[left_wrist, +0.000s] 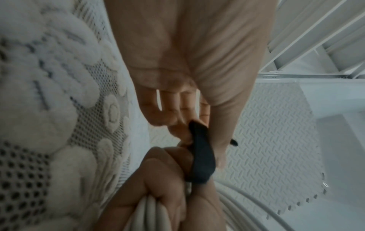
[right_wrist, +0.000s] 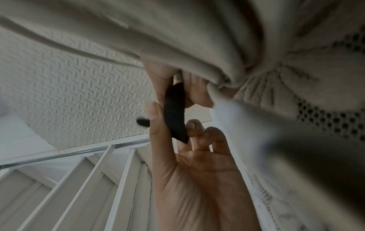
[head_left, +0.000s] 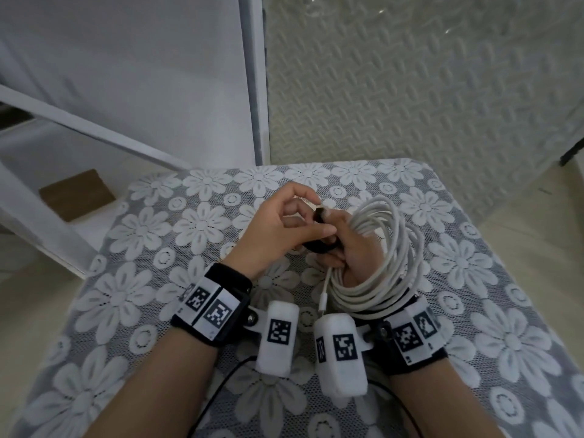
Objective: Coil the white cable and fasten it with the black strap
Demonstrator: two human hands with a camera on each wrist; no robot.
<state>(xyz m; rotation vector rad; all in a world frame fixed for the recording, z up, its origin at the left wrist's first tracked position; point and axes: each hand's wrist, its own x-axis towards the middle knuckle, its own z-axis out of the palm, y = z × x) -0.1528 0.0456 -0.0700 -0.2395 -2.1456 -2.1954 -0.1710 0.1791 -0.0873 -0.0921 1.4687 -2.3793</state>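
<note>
Nearest the wrists, the white cable (head_left: 379,248) hangs coiled around the right hand (head_left: 354,248), which grips its bunched turns, while just beyond, the left hand (head_left: 284,229) pinches the black strap (head_left: 319,230) running crosswise between both hands.

head: above, looking down | wrists: close, facing each other | shared: black strap (head_left: 319,246)
</note>
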